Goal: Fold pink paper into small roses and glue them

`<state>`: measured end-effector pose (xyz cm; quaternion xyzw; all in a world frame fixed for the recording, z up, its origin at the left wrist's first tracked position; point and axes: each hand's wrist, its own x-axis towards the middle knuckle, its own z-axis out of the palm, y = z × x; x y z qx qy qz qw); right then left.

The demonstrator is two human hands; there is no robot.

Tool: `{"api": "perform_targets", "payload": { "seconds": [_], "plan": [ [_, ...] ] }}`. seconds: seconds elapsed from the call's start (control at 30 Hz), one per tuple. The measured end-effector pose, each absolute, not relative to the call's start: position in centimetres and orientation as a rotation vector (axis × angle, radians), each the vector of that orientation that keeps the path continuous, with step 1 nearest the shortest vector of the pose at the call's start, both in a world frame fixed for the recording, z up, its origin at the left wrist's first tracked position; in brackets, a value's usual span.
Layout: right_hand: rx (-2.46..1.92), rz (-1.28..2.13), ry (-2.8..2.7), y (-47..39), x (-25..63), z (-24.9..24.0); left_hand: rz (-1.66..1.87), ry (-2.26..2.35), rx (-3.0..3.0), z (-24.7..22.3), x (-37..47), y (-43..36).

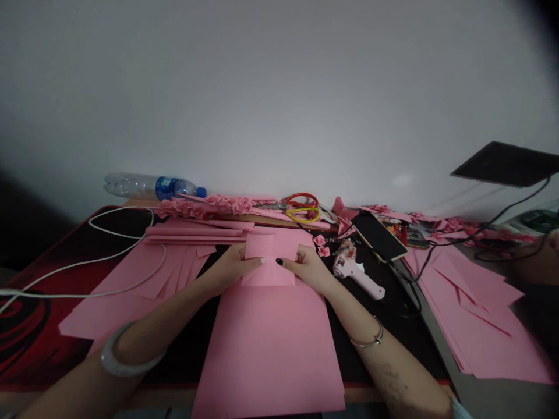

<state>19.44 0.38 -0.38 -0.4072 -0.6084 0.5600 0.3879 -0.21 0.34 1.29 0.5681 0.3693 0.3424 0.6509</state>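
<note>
Between my two hands is a small square of pink paper (269, 274), with a crease running across it. My left hand (238, 265) grips its left edge, thumb on top and fingers behind. On the opposite edge, my right hand (308, 267) pinches the paper the same way, its dark-nailed thumb lying near the middle. Beneath the square lies a large pink sheet (273, 349), reaching over the table's front edge. A pale pink glue gun (358, 274) rests to the right of my right hand, near small pink paper flowers (322, 247).
Scissors (303, 208) and rows of paper flowers (209, 205) line the wall. A plastic bottle (152, 186) lies at back left. A phone (379, 234), cables (430, 256) and pink paper stacks (484, 314) are on the right. A white cord (82, 295) crosses the left.
</note>
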Motion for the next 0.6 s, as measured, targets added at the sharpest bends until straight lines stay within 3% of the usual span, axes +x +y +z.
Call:
{"api": "perform_targets", "payload": {
  "seconds": [0.23,0.6],
  "plan": [
    [-0.97,1.381,-1.56,0.8,20.1,-0.5,0.87,0.809,1.138,0.0,-0.6,0.9],
    [-0.816,1.793,-1.176,1.0,20.8,-0.4,0.676,0.704,0.837,1.3,-1.4,0.9]
  ]
}}
